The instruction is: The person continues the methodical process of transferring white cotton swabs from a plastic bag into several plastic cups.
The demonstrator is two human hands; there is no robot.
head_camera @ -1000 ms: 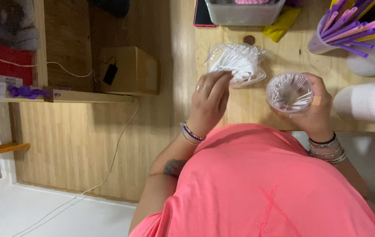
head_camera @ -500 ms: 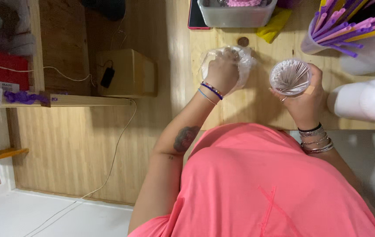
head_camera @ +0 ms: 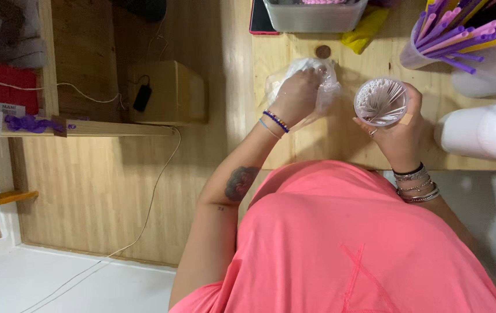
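Note:
My left hand point(head_camera: 298, 95) reaches into a clear plastic bag point(head_camera: 328, 87) that lies on the wooden table point(head_camera: 340, 142); its fingers are hidden inside the bag. My right hand point(head_camera: 397, 130) holds a clear plastic cup point(head_camera: 380, 102) upright, with several thin white sticks standing in it. The cup is just right of the bag. I wear bead bracelets on the left wrist and several metal bangles on the right.
A container of purple and yellow straws point(head_camera: 456, 32) stands at the back right. A grey tub point(head_camera: 315, 14) and a yellow item point(head_camera: 365, 30) sit at the back, with a small brown disc point(head_camera: 322, 51) near the bag. White rolls point(head_camera: 482, 136) lie at right. A cardboard box point(head_camera: 166, 93) sits left of the table.
My left hand moved from near the table's front edge forward into the plastic bag. The right hand kept the cup in about the same place.

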